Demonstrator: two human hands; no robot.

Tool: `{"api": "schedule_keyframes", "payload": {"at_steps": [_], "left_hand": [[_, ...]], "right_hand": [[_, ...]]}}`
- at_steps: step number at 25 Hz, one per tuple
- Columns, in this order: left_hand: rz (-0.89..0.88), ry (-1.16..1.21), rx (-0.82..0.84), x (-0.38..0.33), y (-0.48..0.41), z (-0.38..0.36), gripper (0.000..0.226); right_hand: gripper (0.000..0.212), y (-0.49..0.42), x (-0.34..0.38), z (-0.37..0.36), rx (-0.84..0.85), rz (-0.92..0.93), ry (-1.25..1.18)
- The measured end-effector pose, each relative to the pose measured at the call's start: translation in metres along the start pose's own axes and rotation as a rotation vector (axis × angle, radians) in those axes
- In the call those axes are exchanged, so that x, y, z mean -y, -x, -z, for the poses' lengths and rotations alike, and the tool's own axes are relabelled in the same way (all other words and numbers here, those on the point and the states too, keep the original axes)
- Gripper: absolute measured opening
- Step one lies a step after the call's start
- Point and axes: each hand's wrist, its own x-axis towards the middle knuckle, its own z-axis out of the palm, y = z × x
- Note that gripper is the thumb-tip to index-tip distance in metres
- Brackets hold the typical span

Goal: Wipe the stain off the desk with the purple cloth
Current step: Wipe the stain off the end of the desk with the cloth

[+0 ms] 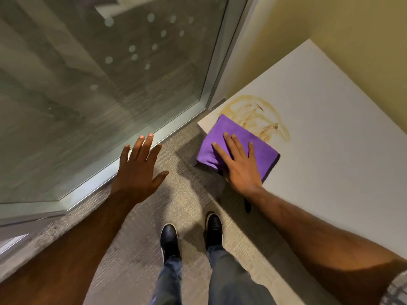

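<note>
Cloth (237, 146) on desk (330, 139) corner, stain (257, 116) just behind, R hand (239, 166) atop.

The cloth (236, 146) was a really bright purple, with a darker purple edge along the near side. The desk (330, 133) was plain pale grey-white, and the stain (257, 116) on it was yellowish-brown, smeared in streaky swirls with a thin tan outline. The wall (330, 25) looked soft yellow. The carpet (132, 249) was grey-beige with a fine ribbed weave. Shoes (169, 238) were glossy black, jeans (224, 274) faded blue. The glass panel (99, 73) had frosted whitish dots.
</note>
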Motion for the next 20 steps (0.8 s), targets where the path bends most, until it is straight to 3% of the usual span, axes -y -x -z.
{"api": "schedule_keyframes", "payload": {"at_steps": [3, 6, 12, 17, 20], "left_hand": [[0.037, 0.026, -0.001, 0.000, 0.003, -0.006, 0.076], [0.061, 0.030, 0.007, 0.001, 0.002, -0.010, 0.077], [0.083, 0.072, 0.018, -0.001, 0.000, -0.020, 0.078], [0.104, 0.086, 0.053, -0.008, 0.009, -0.028, 0.080], [0.095, 0.094, 0.060, -0.012, 0.015, -0.029, 0.080]], "right_hand": [[0.084, -0.055, 0.014, 0.005, 0.004, -0.114, 0.007], [0.080, -0.105, 0.029, 0.013, -0.001, -0.113, 0.006], [0.038, -0.144, 0.040, 0.023, 0.005, -0.096, -0.007], [0.039, -0.129, 0.034, 0.020, -0.019, 0.114, -0.089], [0.047, -0.100, 0.027, 0.017, -0.025, 0.141, -0.182]]}}
